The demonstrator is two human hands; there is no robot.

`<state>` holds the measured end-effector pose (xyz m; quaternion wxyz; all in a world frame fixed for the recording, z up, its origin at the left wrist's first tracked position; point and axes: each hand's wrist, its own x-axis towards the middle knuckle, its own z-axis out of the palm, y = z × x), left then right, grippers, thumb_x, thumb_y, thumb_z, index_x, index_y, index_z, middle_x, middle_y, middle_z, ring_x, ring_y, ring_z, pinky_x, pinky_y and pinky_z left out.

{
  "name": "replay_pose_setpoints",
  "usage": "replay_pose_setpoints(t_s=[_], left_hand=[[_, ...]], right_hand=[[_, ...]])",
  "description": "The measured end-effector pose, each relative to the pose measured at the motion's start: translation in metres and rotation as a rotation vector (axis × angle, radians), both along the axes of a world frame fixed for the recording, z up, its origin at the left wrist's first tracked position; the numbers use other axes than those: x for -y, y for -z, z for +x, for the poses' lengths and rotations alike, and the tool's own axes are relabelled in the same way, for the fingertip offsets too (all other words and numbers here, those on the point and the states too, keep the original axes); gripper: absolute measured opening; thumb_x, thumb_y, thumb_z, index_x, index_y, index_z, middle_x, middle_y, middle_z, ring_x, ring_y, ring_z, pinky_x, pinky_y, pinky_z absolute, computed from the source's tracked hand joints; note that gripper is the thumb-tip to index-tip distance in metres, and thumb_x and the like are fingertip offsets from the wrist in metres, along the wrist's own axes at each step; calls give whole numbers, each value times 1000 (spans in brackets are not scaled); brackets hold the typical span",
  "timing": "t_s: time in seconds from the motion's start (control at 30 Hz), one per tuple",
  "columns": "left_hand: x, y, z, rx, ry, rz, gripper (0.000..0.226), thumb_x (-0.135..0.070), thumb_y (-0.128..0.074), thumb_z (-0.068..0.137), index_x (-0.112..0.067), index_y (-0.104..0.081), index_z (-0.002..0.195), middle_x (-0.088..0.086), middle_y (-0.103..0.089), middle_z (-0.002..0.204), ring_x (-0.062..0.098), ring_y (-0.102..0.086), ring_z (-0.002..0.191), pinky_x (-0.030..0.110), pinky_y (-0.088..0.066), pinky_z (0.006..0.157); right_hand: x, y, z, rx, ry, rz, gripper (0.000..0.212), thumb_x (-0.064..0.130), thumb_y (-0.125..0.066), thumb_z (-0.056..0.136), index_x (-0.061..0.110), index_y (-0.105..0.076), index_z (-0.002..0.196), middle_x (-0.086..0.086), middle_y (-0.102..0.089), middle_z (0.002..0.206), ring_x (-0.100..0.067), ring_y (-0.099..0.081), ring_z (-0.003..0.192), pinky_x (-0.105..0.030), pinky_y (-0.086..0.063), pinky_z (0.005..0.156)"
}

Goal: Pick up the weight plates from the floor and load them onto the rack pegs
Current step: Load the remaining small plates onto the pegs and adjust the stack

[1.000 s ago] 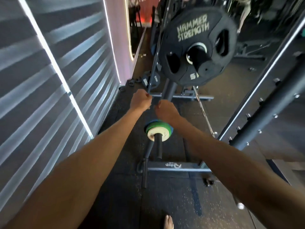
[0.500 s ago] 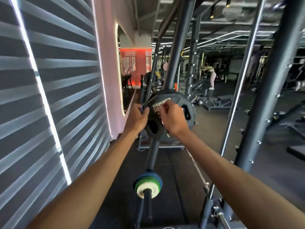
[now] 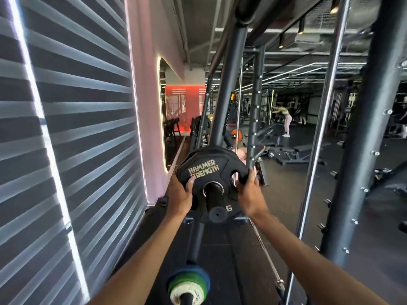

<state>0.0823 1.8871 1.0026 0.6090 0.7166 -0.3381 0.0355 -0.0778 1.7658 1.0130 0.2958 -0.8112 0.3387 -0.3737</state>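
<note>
A black Hammer Strength weight plate (image 3: 211,166) sits on a black rack peg (image 3: 217,204) that pokes through its centre hole toward me. My left hand (image 3: 179,195) grips the plate's left edge through a grip slot. My right hand (image 3: 251,194) holds its right edge. The peg belongs to a dark slanted rack post (image 3: 226,89). Lower down, a second peg carries small green, blue and white plates (image 3: 187,285).
A striped blind wall (image 3: 66,150) runs close on the left. Dark uprights with bolts (image 3: 361,150) and a chrome rod (image 3: 319,139) stand on the right. A bench (image 3: 297,153) and a person exercising (image 3: 286,122) are far back. Black rubber floor (image 3: 282,194) lies between.
My view has lifted from the floor to the rack. Both hands moved from the plate's top to its left and right edges, and the plate now sits on the peg.
</note>
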Motion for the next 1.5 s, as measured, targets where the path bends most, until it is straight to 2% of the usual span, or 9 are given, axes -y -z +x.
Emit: replay_pose_setpoints(t_s=[0.13,0.33,0.5,0.8,0.93,1.07,1.2,1.3,1.5], left_hand=[[8,10,4,-10,-23,-40,60,-39,-53,96,-13,-29,146,8,-48,141,24,-49,129,43,-44,108],[15,17,11,-69,-47,-8,58,-39,-51,97,-11,-30,143,11,-49,139,28,-50,128,43,-44,108],[19,16,16,-140,-27,16,55,-38,-51,98,-13,-29,142,10,-50,137,28,-52,126,41,-47,105],[21,17,16,-152,-7,-16,54,-36,-53,98,-12,-29,140,11,-50,136,28,-54,124,40,-50,101],[9,17,9,-172,27,-4,55,-38,-51,99,-11,-31,142,10,-52,137,28,-54,124,36,-49,100],[-13,44,0,-168,-31,86,44,-31,-51,100,-2,-44,132,13,-61,123,27,-59,113,22,-42,83],[-40,118,12,-227,-66,295,29,-29,-56,96,-2,-59,106,19,-69,95,35,-68,91,37,-51,76],[-69,184,17,-326,-83,398,12,-25,-56,93,-13,-58,95,18,-70,91,36,-70,86,49,-57,77],[-164,290,-30,-618,-138,602,13,-22,-51,94,-17,-61,87,14,-72,83,23,-69,61,29,-54,54]], right_hand=[[-1,2,1,-4,25,-120,82,-15,-41,89,4,1,157,-22,-20,159,-36,-25,146,-33,-24,118],[8,-4,6,12,8,-215,88,-23,-37,85,10,-1,159,-11,-20,162,-25,-19,150,-20,-16,116],[16,-15,17,-1,-5,-142,89,-18,-37,87,20,-3,160,-16,-30,155,-33,-34,139,-40,-31,113],[31,-13,26,-14,-6,-159,78,-15,-32,89,18,-12,158,-19,-35,147,-37,-42,132,-45,-33,113],[34,-4,14,-1,-105,-138,69,11,-41,103,30,-3,158,-14,-32,153,-36,-41,136,-47,-32,113],[29,44,-8,72,-61,-65,67,27,-46,104,20,-9,159,-17,-34,155,-31,-40,138,-41,-32,113],[16,128,-24,-185,28,172,45,29,-45,103,3,-39,140,-31,-57,128,-48,-56,118,-50,-47,95],[-13,187,-31,-496,-34,133,35,23,-39,105,-2,-52,124,-28,-63,120,-45,-60,112,-44,-47,90],[-101,324,-28,-993,-447,24,34,9,-37,101,-1,-61,123,-18,-57,128,-31,-57,120,-35,-48,94]])
